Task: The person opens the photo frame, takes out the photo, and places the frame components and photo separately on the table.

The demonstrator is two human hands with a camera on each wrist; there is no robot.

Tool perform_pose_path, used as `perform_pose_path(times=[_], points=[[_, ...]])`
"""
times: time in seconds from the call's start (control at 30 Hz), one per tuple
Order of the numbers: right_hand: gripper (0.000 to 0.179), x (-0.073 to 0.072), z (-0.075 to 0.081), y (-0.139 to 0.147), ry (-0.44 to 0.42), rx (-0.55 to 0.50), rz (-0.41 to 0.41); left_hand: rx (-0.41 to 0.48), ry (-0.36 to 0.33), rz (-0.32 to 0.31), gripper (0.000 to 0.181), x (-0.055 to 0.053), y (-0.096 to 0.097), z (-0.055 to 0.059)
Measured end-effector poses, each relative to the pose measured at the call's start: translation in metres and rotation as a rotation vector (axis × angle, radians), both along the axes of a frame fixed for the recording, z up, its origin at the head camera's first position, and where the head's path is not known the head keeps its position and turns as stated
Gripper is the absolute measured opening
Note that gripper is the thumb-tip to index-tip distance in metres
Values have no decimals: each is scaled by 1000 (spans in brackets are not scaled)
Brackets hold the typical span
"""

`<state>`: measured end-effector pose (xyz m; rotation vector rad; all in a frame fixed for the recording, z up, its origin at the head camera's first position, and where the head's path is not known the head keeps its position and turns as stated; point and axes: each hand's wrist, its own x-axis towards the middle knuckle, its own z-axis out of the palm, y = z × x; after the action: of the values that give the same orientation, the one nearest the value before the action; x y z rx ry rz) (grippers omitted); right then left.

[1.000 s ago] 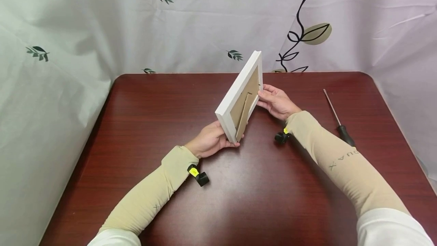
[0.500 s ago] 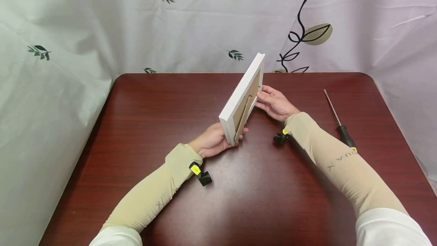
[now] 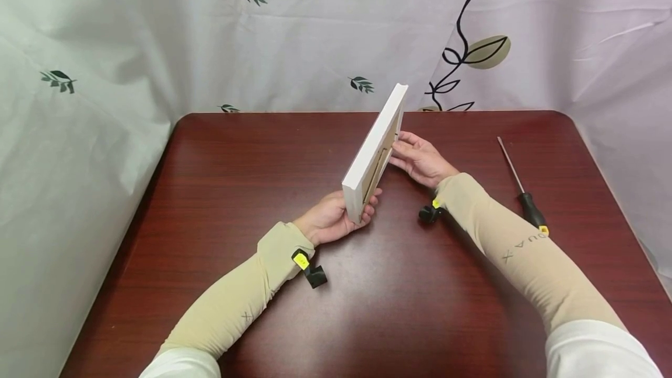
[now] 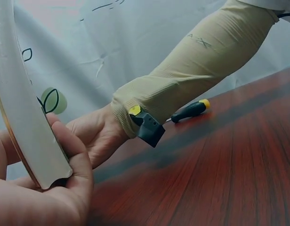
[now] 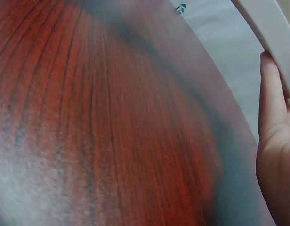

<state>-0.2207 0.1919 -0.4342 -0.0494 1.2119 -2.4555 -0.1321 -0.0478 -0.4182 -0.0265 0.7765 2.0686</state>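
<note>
Held up over the table in the head view, a white picture frame (image 3: 371, 140) stands tilted, its side edge toward me. A narrow strip of its brown backing board (image 3: 389, 138) and the folding stand shows on the right. My left hand (image 3: 332, 218) grips the lower near corner, fingers curled beneath and around it. At the far lower edge, my right hand (image 3: 422, 160) pinches the frame between thumb and fingers. The left wrist view shows the frame's white side (image 4: 29, 106) between the left thumb and fingers. Part of the right hand (image 5: 275, 150) appears along the frame in the right wrist view.
A screwdriver (image 3: 531, 207) with a black and yellow handle lies on the dark red wooden table (image 3: 247, 162), just beyond the right forearm. Behind the table hangs a pale curtain (image 3: 315, 34) with leaf prints. Each wrist carries a small black camera mount (image 3: 316, 276).
The frame has turned more edge-on, so less of its back and stand shows. Its near end has shifted slightly right together with the left hand; the right hand has moved slightly left.
</note>
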Motion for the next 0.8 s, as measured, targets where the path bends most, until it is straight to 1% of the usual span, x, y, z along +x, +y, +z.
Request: perform_pose_path(times=[0.03,0.13,0.23,0.37,0.43,0.6,0.7,0.8], points=[[21,0,1,0,3,12,0,-6,0,10,74,0,0,0],[21,-1,4,-1,15,57,0,-43,13,38,57,2,0,1],[20,-1,10,-2,44,143,-24,-83,24,54,43,3,1,1],[21,0,18,-2,79,277,-89,-123,43,67,42,4,1,1],[23,1,21,-2,89,318,-113,-138,55,73,43,4,1,2],[24,1,31,2,93,361,-136,-184,77,97,42,5,2,2],[22,2,39,5,83,369,-157,-238,91,129,39,5,2,1],[17,3,50,9,55,331,-174,-302,115,154,39,5,2,0]])
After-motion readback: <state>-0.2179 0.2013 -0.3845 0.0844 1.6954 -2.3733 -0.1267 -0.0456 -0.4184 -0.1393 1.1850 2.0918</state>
